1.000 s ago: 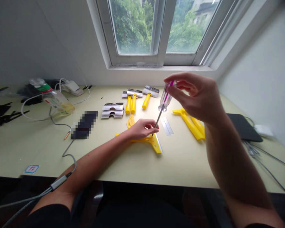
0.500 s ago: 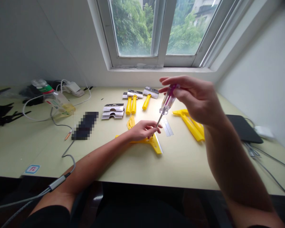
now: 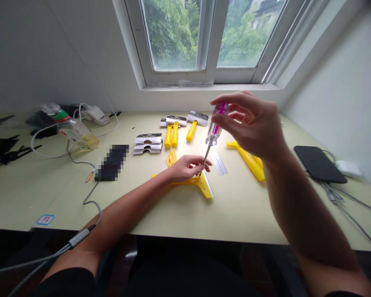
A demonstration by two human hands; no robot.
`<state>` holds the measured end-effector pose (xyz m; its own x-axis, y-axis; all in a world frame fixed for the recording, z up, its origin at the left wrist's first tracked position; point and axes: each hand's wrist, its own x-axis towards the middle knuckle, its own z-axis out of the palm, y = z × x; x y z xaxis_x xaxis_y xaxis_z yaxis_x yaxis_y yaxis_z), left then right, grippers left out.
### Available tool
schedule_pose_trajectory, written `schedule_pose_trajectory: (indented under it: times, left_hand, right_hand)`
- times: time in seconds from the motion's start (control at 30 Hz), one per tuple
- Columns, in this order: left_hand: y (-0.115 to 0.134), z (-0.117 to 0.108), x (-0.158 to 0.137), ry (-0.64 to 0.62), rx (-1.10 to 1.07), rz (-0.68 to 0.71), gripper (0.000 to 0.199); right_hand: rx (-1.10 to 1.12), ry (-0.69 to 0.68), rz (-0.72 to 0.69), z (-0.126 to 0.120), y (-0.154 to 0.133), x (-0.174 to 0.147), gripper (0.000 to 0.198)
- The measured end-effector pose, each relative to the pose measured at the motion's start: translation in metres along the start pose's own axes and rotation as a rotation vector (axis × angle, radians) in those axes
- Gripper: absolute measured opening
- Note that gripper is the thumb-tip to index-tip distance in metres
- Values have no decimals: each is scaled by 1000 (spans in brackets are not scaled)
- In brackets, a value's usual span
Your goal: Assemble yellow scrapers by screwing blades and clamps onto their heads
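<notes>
My right hand is closed round the clear and purple handle of a screwdriver, index finger near its top. The shaft runs down, slightly tilted, to the head of a yellow scraper lying on the table. My left hand rests over that scraper, thumb and fingers pinched about the lower shaft. The screwdriver's tip and any screw are too small to make out. A metal blade edge lines the scraper's right side. Just behind lie small yellow plates and loose flat blades.
Yellow-handled scrapers with sleeved heads lie at the back, beside stacked printed sleeves. More yellow handles lie right, partly behind my right arm. A black device, a pixelated dark object, a bag and cables lie around.
My right fingers have shifted on the screwdriver handle, from partly stretched out to curled over its top. The handle stands slightly more upright. My left hand stays over the scraper.
</notes>
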<state>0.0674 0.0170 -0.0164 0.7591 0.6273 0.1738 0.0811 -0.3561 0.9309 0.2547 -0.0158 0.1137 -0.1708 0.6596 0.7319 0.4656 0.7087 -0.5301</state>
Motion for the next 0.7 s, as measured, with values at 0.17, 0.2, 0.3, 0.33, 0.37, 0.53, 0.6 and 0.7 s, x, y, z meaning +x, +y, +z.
schedule_pose_trajectory:
  times: [0.17,0.2,0.3,0.33,0.37,0.53,0.6,0.7]
  left_hand:
    - [-5,1,1,94,89,-23,17]
    - [-6,1,1,122,107,-23,18]
    - [-9,2,3,181,165,-2,22]
    - [-9,2,3,189,179,8,23]
    - [-9,2,4,195,189,18,24]
    - [-11,4,5,200,233,77,26]
    - [-10,4,4,205,250,97,27]
    - [-3,2,1,173,225,116,20]
  right_hand:
    - [-11,-48,-4,-1,-2,0,30]
    - [-52,-30,-3,1,-2,-1,28]
    - [-127,1,-14,7,1,-2,22]
    - [-131,10,-17,10,3,-2,22]
    - [-132,27,-15,13,4,-2,23]
    - [-149,160,28,23,10,-1,48]
    - [-148,151,23,24,11,-1,47]
    - [-88,40,6,20,9,-1,38]
